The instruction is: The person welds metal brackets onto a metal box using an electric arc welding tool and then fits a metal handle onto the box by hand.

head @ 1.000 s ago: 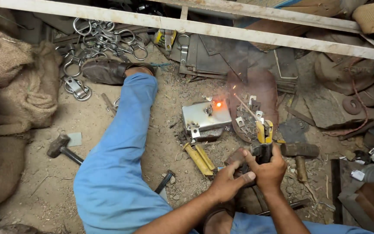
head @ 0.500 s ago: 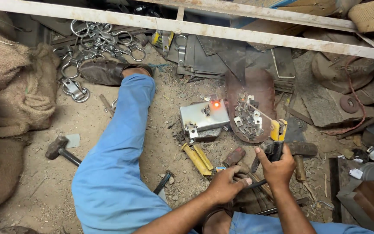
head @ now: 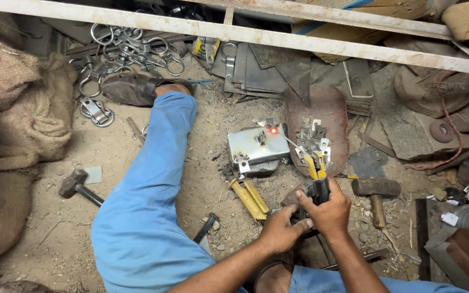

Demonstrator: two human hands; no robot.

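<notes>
Sandy workshop floor (head: 191, 190): both hands' fingers (head: 329, 214) clench a yellow-handled tool (head: 316, 176), long axis pointing away.

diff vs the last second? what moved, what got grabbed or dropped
Little changed. The right hand keeps its grip on the yellow-handled tool and shifts only slightly; the left hand stays against it from below. Nothing is newly taken or let go. The metal block with its glowing spot, the yellow-handled pliers on the ground and both hammers lie as before.
</notes>
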